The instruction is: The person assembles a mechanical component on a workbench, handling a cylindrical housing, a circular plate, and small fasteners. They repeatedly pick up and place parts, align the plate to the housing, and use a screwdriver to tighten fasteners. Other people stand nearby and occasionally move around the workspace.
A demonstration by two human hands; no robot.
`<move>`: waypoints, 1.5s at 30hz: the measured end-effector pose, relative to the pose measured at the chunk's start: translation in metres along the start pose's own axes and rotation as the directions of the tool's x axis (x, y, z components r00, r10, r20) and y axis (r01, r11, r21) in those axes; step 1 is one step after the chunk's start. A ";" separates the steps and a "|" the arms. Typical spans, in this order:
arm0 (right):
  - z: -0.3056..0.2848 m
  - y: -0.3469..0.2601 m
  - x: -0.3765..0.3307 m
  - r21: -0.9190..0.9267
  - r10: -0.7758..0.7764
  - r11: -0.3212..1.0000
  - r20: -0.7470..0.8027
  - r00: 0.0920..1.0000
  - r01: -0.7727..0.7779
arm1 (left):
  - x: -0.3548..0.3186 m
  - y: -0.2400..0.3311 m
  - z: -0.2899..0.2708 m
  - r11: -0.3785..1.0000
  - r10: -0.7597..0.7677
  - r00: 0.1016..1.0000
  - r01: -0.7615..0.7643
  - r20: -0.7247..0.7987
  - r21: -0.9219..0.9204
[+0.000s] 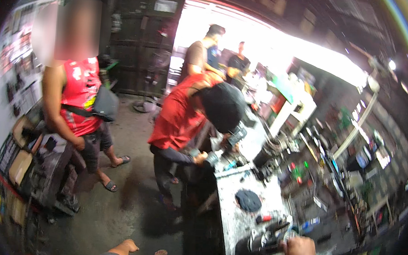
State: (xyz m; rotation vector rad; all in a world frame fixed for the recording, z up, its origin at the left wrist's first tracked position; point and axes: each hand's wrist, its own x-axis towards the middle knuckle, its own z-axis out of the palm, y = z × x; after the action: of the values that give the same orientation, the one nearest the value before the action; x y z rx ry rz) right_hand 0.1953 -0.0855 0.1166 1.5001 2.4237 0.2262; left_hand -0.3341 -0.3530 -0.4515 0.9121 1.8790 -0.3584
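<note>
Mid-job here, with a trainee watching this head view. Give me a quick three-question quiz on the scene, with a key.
1. Multiple choice: What is nearest the wearer's right hand?
A) a yellow bucket
B) a dark metal part
C) a wooden chair

2. True or false: The co-worker bending over the bench wears a green top.

3. Short answer: What does the person standing at the left of the picture have strapped on?

Key: 1. B. 2. False; the top is red. 3. A dark bag.
</note>
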 end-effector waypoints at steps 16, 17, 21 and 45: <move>-0.020 -0.018 -0.015 0.108 -0.083 0.990 -0.100 0.992 0.094 | 0.000 0.015 0.013 0.997 0.032 0.986 -0.042 -0.162 -0.062; -0.019 -0.017 -0.013 0.067 -0.022 0.997 -0.047 0.999 0.025 | -0.001 0.013 0.018 0.998 0.003 0.994 -0.010 -0.113 -0.066; -0.016 -0.014 -0.013 0.059 -0.140 0.987 -0.165 0.976 0.152 | -0.006 0.002 0.029 0.995 -0.068 0.991 0.058 -0.114 -0.085; -0.018 -0.018 -0.009 0.023 -0.066 0.997 -0.033 0.997 0.067 | -0.004 0.019 0.023 0.982 -0.044 0.991 0.020 -0.127 -0.187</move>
State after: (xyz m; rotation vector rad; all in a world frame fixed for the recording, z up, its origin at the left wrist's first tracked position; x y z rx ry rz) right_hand 0.1781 -0.1009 0.1302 1.4330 2.5057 0.2096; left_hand -0.3050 -0.3556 -0.4565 0.7958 2.0111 -0.1418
